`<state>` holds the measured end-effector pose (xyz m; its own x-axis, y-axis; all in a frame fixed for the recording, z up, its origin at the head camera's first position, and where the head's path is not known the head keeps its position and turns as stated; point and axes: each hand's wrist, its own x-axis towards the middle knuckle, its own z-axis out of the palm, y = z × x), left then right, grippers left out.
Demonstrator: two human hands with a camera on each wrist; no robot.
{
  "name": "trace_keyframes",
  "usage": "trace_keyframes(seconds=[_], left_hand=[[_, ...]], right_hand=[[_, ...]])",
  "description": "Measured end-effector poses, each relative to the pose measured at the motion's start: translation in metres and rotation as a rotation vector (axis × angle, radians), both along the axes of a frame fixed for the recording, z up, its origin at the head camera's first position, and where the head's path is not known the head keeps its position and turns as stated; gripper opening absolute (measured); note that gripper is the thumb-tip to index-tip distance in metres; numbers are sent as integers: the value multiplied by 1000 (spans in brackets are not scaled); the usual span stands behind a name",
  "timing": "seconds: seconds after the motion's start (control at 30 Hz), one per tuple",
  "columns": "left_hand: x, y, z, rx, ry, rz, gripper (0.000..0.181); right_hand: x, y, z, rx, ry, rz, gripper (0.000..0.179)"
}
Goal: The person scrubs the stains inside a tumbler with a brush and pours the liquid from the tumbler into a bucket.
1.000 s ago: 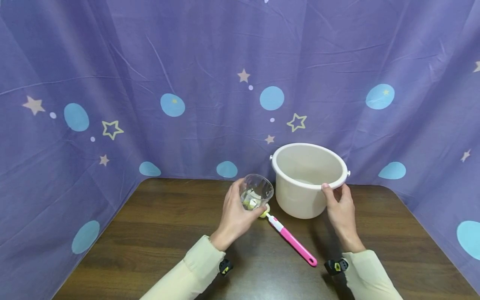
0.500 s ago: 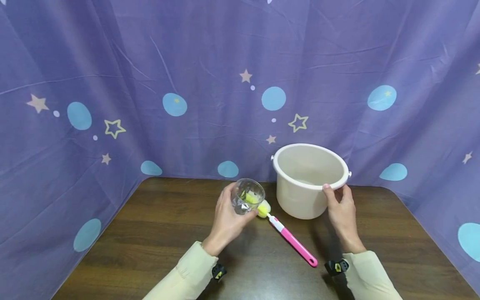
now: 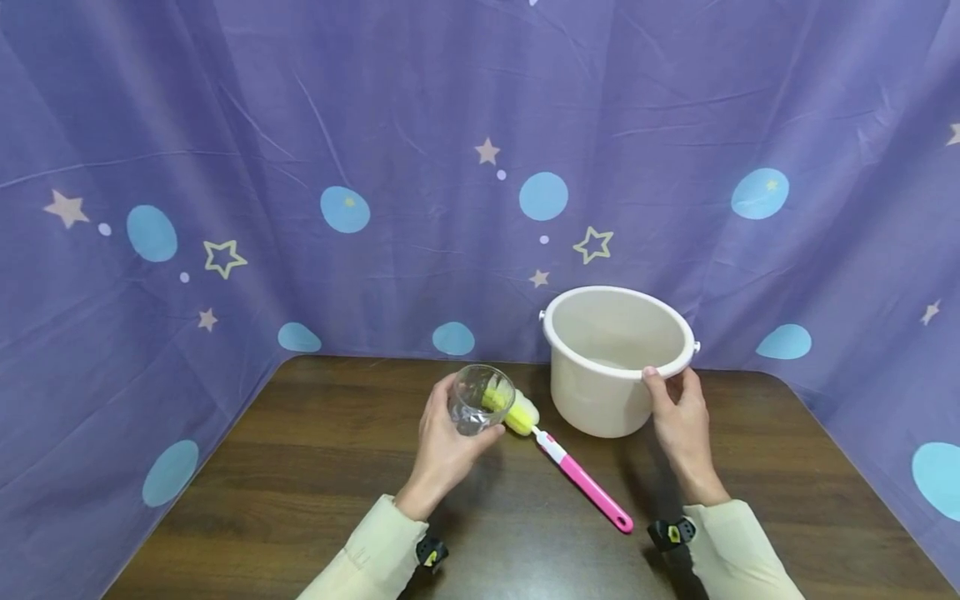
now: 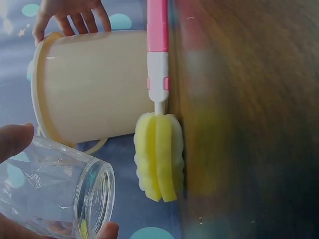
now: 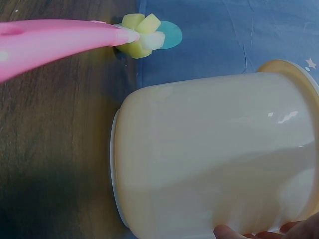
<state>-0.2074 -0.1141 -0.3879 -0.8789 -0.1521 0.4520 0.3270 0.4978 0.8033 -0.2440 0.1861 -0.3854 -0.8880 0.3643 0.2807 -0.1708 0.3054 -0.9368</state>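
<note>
My left hand [image 3: 442,450] grips a clear drinking glass [image 3: 468,408], its fingers and thumb round the sides. The left wrist view shows the glass [image 4: 55,189] above the table, with its thick base towards the wood. Just right of it lies a bottle brush with a yellow and white sponge head [image 3: 519,412] and a pink handle [image 3: 596,496]. A cream bucket [image 3: 600,400] stands behind the brush. My right hand [image 3: 682,429] holds the bucket's rim at the near right, thumb on the rim and fingers against the outside wall.
The brown wooden table [image 3: 300,467] reaches back to a purple curtain [image 3: 420,167] printed with stars and blue ovals. The bucket stands near the table's back edge. The brush lies slantwise between the two arms.
My left hand has carried the glass leftward and slightly nearer, uncovering more of the brush's sponge head. My right hand, the bucket and the brush have stayed in place.
</note>
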Motion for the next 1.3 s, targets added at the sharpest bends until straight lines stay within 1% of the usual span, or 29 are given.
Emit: trace_keyframes(seconds=[0.27, 0.4, 0.63, 0.87, 1.03, 1.17, 1.3], left_hand=[[1, -5, -8, 23, -29, 13, 94], [1, -7, -12, 31, -43, 21, 92], [-2, -13, -17, 54, -60, 42, 89], [-5, -18, -20, 92, -105, 62, 88], [-8, -20, -22, 115, -135, 92, 90], [-10, -21, -22, 137, -136, 106, 90], [-12, -22, -24, 141, -134, 111, 88]], right_hand=[[0, 0, 0, -12, 5, 3, 63], [0, 0, 1, -13, -3, 4, 63], [1, 0, 1, -12, -4, 4, 64], [0, -1, 1, -14, 3, 3, 63], [1, -1, 1, -17, 1, 5, 62], [0, -1, 1, -18, 5, 8, 63], [0, -1, 1, -16, 8, 7, 63]])
